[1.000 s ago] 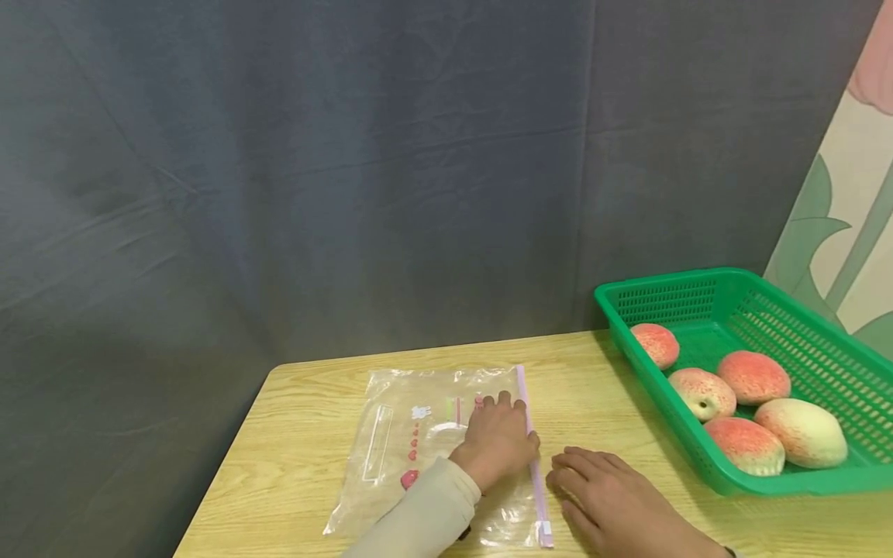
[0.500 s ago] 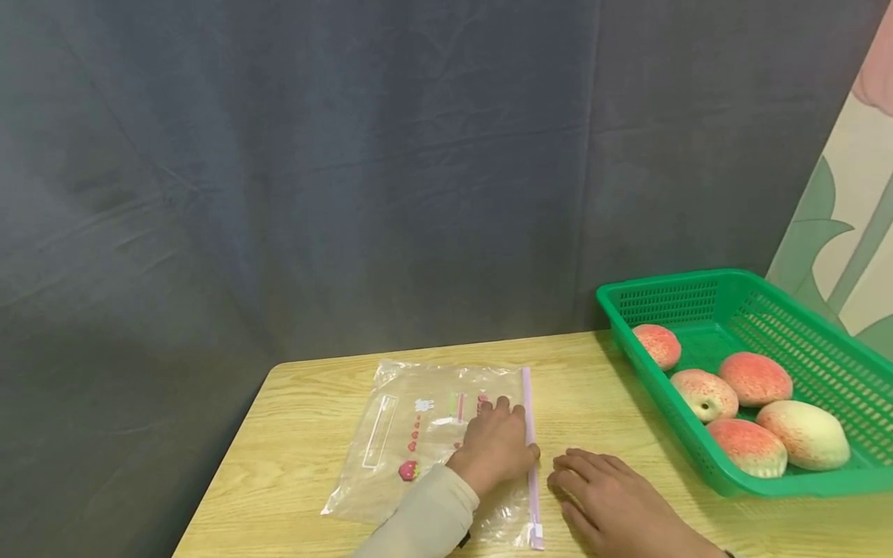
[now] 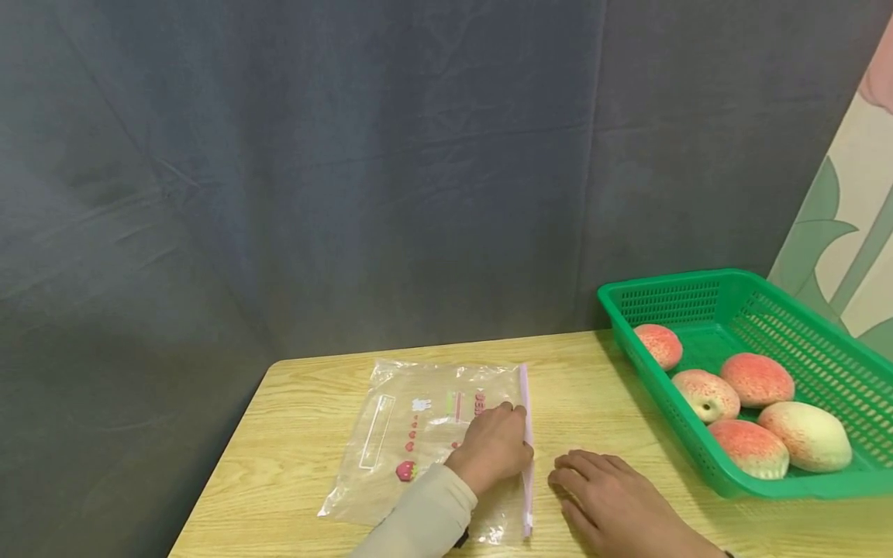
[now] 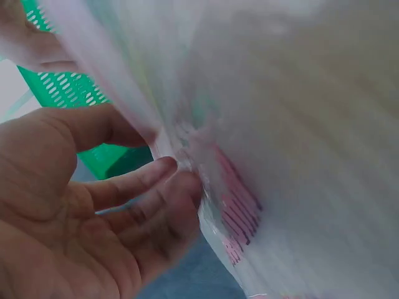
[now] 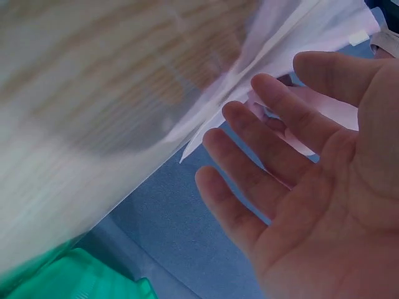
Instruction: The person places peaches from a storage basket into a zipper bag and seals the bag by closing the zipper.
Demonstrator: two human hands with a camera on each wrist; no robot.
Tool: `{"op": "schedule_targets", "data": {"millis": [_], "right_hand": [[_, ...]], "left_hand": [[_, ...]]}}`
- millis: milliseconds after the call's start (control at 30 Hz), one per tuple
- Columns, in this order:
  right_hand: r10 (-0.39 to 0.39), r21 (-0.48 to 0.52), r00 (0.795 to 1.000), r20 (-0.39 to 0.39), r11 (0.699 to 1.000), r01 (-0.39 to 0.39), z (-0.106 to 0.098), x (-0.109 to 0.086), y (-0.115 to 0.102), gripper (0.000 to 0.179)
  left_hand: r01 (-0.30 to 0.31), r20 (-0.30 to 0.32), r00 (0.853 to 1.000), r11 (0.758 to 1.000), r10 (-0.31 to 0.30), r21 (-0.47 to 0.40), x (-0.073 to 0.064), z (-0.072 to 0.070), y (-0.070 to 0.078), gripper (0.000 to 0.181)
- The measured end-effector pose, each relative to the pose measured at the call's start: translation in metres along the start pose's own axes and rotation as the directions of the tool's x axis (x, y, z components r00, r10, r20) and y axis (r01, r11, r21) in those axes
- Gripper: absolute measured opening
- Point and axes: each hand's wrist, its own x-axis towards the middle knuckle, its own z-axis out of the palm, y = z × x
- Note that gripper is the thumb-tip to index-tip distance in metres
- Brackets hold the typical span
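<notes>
A clear plastic zip bag (image 3: 377, 465) printed with strawberries and a rabbit lies flat on the wooden table. Along its right edge runs a lilac zip strip (image 3: 526, 496). My left hand (image 3: 491, 449) lies over the bag near that strip, its fingers curled. The left wrist view shows its thumb and fingertips pinching the bag's edge (image 4: 165, 146). Just right of the strip, my right hand (image 3: 617, 504) rests on the table with relaxed fingers, apart from the bag. In the right wrist view its fingers (image 5: 249, 168) are spread and hold nothing.
A green perforated basket (image 3: 809, 341) stands at the table's right, holding several peaches (image 3: 756, 380). A dark grey curtain (image 3: 418, 186) hangs behind the table (image 3: 279, 434). Right of the curtain is a wall with a flower picture (image 3: 837, 225).
My left fingers have curled in at the zip edge. The bag shifted a little, and its strip now looks narrower and tilted. My right hand has stayed in place.
</notes>
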Motion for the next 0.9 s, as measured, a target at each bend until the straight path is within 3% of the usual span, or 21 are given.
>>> {"op": "schedule_targets", "data": {"millis": [67, 133, 200, 333, 467, 600, 800, 900], "right_hand": [[-0.004, -0.006, 1.0, -0.013, 1.0, 0.004, 0.0, 0.0, 0.0, 0.021], [0.001, -0.004, 1.0, -0.027, 1.0, -0.001, 0.0, 0.001, -0.001, 0.02], [0.012, -0.005, 0.999, -0.03, 1.0, -0.012, 0.0, 0.004, -0.004, 0.02], [0.043, -0.012, 0.999, -0.018, 0.999, -0.044, 0.001, 0.012, -0.012, 0.019], [0.078, 0.008, 0.997, -0.01, 0.997, -0.078, 0.001, 0.018, -0.017, 0.017], [0.163, 0.026, 0.986, -0.034, 0.986, -0.162, -0.002, 0.028, -0.021, 0.018], [0.36, 0.138, 0.933, 0.011, 0.924, -0.358, -0.008, 0.049, -0.026, 0.03], [0.421, 0.215, 0.906, 0.037, 0.882, -0.419, -0.008, 0.061, -0.027, 0.033]], "left_hand": [[0.005, 0.02, 1.0, 0.995, -0.003, -0.099, 0.001, -0.001, -0.001, 0.019], [0.034, 0.042, 0.999, 0.972, -0.025, -0.234, -0.001, -0.003, -0.004, 0.016], [0.073, 0.063, 0.997, 0.929, -0.054, -0.362, -0.003, -0.004, -0.009, 0.02], [0.143, 0.099, 0.989, 0.82, -0.106, -0.554, -0.008, -0.009, -0.019, 0.041], [0.138, 0.087, 0.99, 0.751, -0.107, -0.646, -0.012, -0.014, -0.026, 0.043], [0.1, 0.036, 0.993, 0.673, -0.109, -0.733, -0.016, -0.018, -0.028, 0.042], [0.091, 0.031, 0.993, 0.552, -0.117, -0.829, -0.025, -0.02, -0.029, 0.047], [0.086, 0.025, 0.992, 0.524, -0.123, -0.847, -0.029, -0.022, -0.03, 0.048]]}}
